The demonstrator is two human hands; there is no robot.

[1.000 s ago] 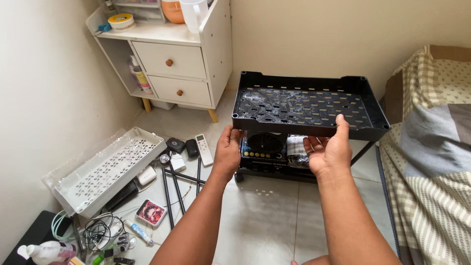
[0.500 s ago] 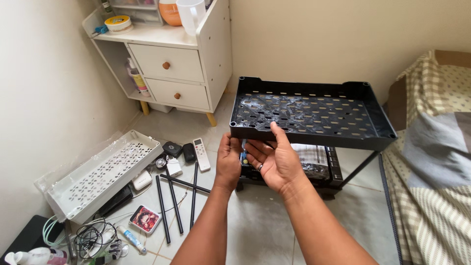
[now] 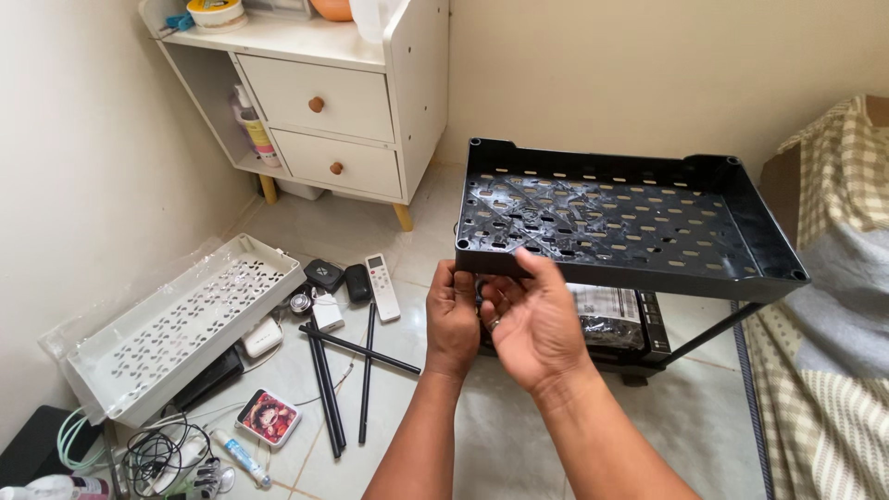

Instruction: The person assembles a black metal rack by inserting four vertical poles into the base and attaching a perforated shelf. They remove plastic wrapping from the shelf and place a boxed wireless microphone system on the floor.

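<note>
Head view: black perforated plastic shelf tray raised on the rack, long axis running left to right. Left hand curled around near-left corner post beneath it; right hand just beside, fingers loosely pinching front rim. Loose black metal rods on floor, left.

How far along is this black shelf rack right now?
Done: the lower shelf already holds packets, and at least one black pole stands under the black perforated plastic tray. In hand: left hand and right hand grip that tray's near-left corner. Left: loose black poles and a white perforated tray lie on the floor.
</note>
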